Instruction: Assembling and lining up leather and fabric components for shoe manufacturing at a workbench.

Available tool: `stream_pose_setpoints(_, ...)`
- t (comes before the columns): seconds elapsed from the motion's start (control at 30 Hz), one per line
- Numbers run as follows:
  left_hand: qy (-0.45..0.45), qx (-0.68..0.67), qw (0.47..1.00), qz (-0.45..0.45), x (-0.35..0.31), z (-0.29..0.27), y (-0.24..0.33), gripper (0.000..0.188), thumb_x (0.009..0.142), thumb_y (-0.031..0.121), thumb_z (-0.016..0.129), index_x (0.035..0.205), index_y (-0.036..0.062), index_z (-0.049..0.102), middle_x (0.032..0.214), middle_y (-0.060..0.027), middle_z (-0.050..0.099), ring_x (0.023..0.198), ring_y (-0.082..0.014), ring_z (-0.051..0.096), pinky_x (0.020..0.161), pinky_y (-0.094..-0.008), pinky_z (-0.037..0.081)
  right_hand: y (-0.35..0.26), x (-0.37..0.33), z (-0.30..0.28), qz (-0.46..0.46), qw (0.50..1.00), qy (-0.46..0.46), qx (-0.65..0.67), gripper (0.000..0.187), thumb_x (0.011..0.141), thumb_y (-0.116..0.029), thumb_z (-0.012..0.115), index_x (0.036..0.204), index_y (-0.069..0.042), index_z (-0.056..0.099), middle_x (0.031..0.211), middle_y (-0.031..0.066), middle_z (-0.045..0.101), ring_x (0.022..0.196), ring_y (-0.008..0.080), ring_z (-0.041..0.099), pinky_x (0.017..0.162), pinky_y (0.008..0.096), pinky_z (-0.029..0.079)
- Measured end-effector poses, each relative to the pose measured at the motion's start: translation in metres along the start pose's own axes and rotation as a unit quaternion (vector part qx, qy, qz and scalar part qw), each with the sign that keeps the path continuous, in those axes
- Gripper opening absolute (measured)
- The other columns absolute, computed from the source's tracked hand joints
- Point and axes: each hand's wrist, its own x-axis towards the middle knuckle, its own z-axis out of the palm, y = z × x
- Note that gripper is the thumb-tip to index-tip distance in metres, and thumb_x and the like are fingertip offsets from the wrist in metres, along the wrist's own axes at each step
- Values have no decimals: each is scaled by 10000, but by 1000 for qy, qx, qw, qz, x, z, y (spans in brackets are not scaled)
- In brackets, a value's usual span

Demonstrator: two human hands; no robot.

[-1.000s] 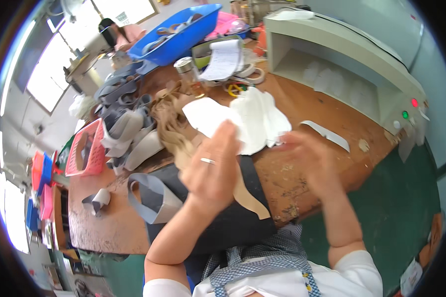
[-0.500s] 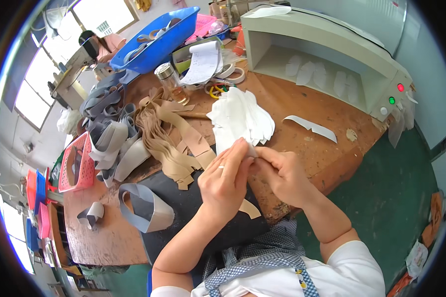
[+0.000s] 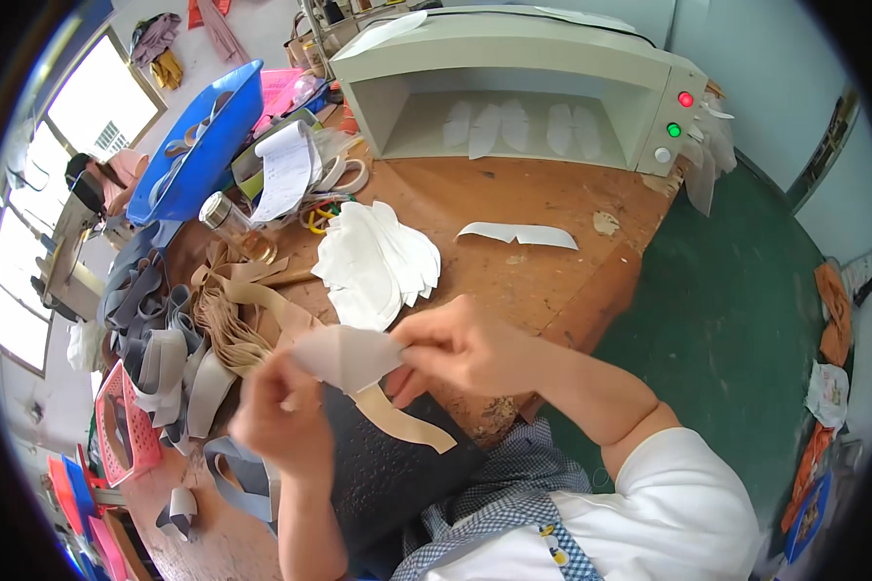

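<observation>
Right grip [image 3: 465, 347]: pinching the right end of one white piece [image 3: 349, 358]. Left grip [image 3: 283, 416]: at its left end, blurred; closure cannot be told. Change: piece, mostly hidden at joined fingertips half a second ago, now spread between both grips, apparently readier for handling. Below: tan strip [image 3: 412, 426], black mat [image 3: 388, 479]. Beyond: white stack [image 3: 383, 266] on worktop [image 3: 543, 286].

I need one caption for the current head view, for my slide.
Left hand and right hand hold a pale curved piece above a black mat, near fanned white cut pieces.
</observation>
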Motion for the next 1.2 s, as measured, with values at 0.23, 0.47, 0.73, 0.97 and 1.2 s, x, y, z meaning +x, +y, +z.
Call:
stream_pose_setpoints(0.23,206,-315,904,-204,62,-57,-86,146,957,126,637,936,-2,704,881,-69,718,743,-132,692,668,-239,570,38,-52,-92,145,985,95,7,202,953,-52,532,1060,66,656,912,177,727,779,266,744,748,339,601)
stream_pose_setpoints(0.47,58,-302,931,-198,71,-86,-52,177,961,152,635,936,-11,700,842,-39,698,701,-72,649,597,-195,515,56,-76,-123,183,640,230,-710,257,932,-228,654,1070,-16,697,759,212,702,703,295,716,632,357,559)
stream_pose_setpoints(0.73,-134,-330,918,-176,31,23,26,174,1003,52,549,1001,-70,674,806,-42,663,678,-109,665,621,-262,591,4,-30,-18,57,994,-42,85,563,970,-262,644,1428,-12,434,1351,82,566,1227,164,560,1002,332,460)
stream_pose_setpoints(0.97,-131,-170,958,-190,-32,51,-29,325,1025,74,509,1342,12,549,833,-28,642,649,-61,570,572,-207,457,34,36,-105,64,985,160,-14,347,959,-28,516,1305,-29,526,1145,74,657,1053,141,628,933,312,500)
stream_pose_setpoints(1.2,-18,-26,991,-131,-92,49,-85,129,983,-13,508,1046,-17,620,613,-13,500,529,-81,480,503,-247,375,112,252,-252,-14,938,338,-72,439,835,-3,513,1269,56,553,1103,127,640,995,222,613,849,372,498)
